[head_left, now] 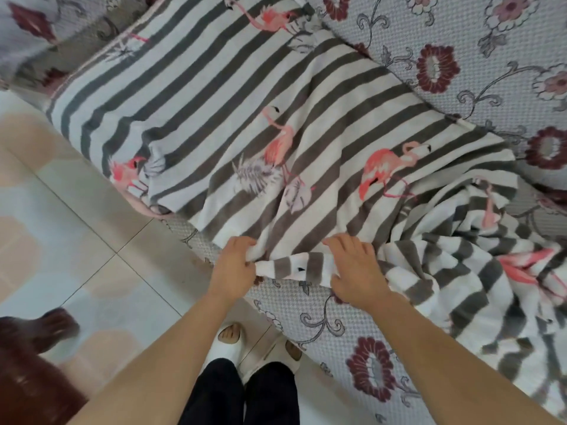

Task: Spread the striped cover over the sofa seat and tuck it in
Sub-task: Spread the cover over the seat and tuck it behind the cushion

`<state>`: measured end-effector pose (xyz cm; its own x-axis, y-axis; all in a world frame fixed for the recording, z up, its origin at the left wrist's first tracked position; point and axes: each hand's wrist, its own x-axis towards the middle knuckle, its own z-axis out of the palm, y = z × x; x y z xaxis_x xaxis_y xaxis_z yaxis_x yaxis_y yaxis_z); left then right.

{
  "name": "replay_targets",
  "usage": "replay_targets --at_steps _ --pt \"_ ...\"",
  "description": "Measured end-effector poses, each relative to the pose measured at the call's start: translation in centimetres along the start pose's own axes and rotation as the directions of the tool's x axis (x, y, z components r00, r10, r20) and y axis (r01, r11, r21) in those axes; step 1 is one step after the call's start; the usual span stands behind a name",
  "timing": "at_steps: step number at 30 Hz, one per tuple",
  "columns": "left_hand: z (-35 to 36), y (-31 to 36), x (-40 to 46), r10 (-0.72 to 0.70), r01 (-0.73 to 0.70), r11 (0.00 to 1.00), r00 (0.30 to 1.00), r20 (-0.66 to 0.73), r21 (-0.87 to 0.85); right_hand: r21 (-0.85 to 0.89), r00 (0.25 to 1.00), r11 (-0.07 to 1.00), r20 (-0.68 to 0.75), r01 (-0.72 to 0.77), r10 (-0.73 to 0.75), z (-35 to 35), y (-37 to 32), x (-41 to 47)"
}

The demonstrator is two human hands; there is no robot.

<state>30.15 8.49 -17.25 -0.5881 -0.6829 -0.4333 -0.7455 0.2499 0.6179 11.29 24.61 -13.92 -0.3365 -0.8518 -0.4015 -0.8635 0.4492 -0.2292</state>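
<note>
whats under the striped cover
Under the striped cover lies the floral sofa seat, visible only at the front edge and behind. The rest of the seat is hidden by the cover.

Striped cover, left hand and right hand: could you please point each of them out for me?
striped cover (239,96): head view, flat spread part on the seat.
left hand (234,268): head view, back of the hand.
right hand (356,271): head view, back of the hand.

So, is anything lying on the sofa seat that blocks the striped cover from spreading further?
Nothing visible does. Both hands, left and right, grip the cover edge; the bare seat ahead holds only the cover's own bunched part.
</note>
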Motion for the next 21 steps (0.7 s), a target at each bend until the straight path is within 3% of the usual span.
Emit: replay_targets --at_steps 2,4,5,7,8,10,12,13,14,18,21 --pt "-0.6 -0.9 0.6 -0.195 0.174 0.979 0.953 -0.234 -0.107 0.006 0.992 0.992 0.003 0.125 -0.125 1.3 -3.6 0.7" --pt "-1.3 -2.1 1.6 -0.421 0.333 0.890 0.863 -0.279 -0.313 -0.047 0.984 0.983 0.031 0.179 -0.178 3.1 -6.6 1.4" --pt "-1.7 -2.3 2.3 -0.544 0.394 0.774 0.815 -0.201 -0.496 -0.067 0.986 0.984 0.039 0.165 -0.163 3.9 -7.5 1.7" --pt "-2.1 -2.9 3.5 -0.669 0.431 0.401 0.741 0.064 -0.808 -0.094 0.994 0.991 0.045 0.100 -0.096 4.9 -8.5 2.7" --pt "-2.3 -3.2 3.9 -0.661 0.424 0.249 0.732 0.167 -0.871 -0.047 0.997 0.997 0.045 0.062 -0.060 5.0 -8.7 3.4" --pt "-2.6 -3.1 4.6 -0.614 0.411 0.149 0.751 0.241 -0.899 0.323 0.993 0.943 0.104 -0.084 0.052 3.9 -8.5 4.7" --pt "-2.9 -2.9 5.2 -0.600 0.390 0.108 0.759 0.253 -0.915 0.726 0.960 0.630 0.243 -0.276 0.141 1.9 -7.8 5.9" --pt "-3.1 -2.7 5.4 -0.587 0.377 0.059 0.762 0.273 -0.924 0.801 0.937 0.486 0.306 -0.350 0.171 0.7 -7.2 6.3" --pt "-3.4 -2.5 5.6 -0.567 0.350 -0.012 0.769 0.295 -0.937 0.821 0.916 0.407 0.356 -0.401 0.186 -0.6 -6.6 6.7" --pt "-4.6 -2.1 5.3 -0.392 0.096 -0.483 0.866 0.312 -0.871 0.771 0.892 0.449 0.408 -0.452 0.197 -4.2 -4.4 7.5" --pt "-5.2 -2.4 4.0 -0.283 0.067 -0.538 0.924 0.255 -0.840 0.681 0.894 0.580 0.349 -0.447 0.281 -4.6 -3.2 7.9"
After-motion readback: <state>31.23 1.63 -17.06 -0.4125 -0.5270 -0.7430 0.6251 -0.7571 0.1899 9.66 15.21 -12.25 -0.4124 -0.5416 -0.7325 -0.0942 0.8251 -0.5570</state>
